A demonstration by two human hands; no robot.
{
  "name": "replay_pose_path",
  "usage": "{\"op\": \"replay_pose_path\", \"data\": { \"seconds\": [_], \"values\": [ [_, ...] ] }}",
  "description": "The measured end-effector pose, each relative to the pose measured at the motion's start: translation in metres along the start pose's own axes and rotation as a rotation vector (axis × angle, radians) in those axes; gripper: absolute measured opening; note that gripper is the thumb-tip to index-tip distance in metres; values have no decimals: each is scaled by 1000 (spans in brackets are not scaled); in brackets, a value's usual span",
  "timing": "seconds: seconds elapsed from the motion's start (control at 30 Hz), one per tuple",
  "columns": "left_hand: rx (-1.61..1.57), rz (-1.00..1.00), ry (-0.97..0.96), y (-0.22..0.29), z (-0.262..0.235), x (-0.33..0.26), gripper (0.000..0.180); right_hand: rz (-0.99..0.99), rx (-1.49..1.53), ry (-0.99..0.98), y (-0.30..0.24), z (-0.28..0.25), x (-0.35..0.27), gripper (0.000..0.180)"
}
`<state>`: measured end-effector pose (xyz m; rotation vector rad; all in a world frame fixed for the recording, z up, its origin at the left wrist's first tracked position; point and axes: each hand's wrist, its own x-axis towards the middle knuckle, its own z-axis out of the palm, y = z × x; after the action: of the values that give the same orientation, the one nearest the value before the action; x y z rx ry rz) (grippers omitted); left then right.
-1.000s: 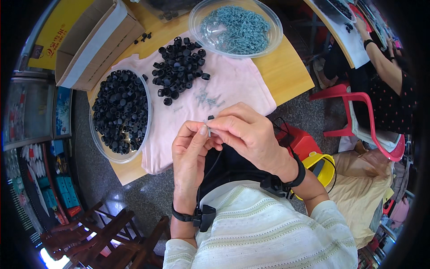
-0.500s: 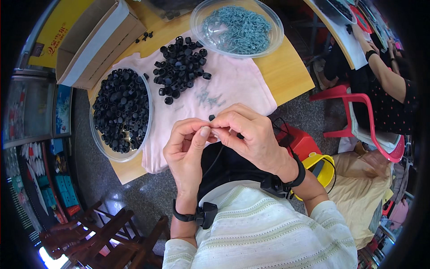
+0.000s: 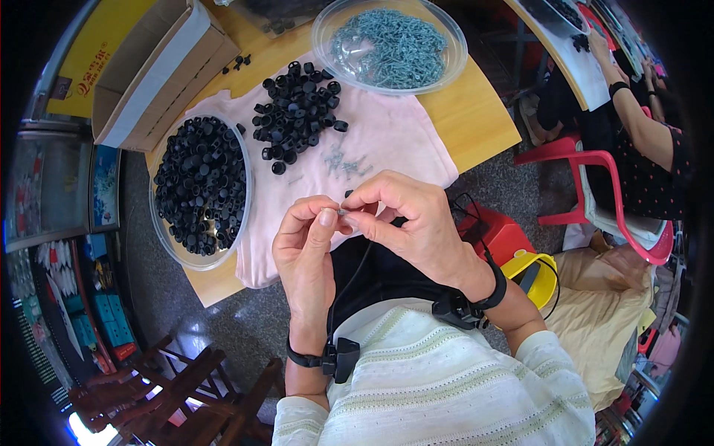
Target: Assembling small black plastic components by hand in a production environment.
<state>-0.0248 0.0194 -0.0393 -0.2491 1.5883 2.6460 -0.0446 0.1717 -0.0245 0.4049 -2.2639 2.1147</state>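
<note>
- Fingertips of left hand [image 3: 306, 253] and right hand [image 3: 418, 227] meet, both pinching a small metal screw [image 3: 343, 212] between thumb and forefinger.
- Screw lies at the very tips, above the tabletop's [image 3: 487, 123] near edge.
- Black piece [image 3: 349, 193] just beyond the right forefinger, partly hidden; cannot tell which hand bears it.
- Loose screws [image 3: 343, 161] and black caps [image 3: 301, 108] on pink cloth [image 3: 413, 152], farther from the near edge.

On the wooden table [image 3: 487, 123], a pink cloth [image 3: 390, 145] is lying; one clear tub [image 3: 249, 195] is standing left, another tub [image 3: 460, 58] far right.
</note>
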Motion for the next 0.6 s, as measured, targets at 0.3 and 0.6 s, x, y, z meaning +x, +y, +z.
{"op": "replay_pose_path", "data": {
  "seconds": [0.3, 0.6],
  "values": [
    [75, 68, -3, 6, 7, 0, 11, -56, -69, 9, 2, -1, -3, 9],
    [878, 513, -41, 16, 0, 1, 18, 72, 35, -30, -4, -4, -4, 7]
  ]
}}
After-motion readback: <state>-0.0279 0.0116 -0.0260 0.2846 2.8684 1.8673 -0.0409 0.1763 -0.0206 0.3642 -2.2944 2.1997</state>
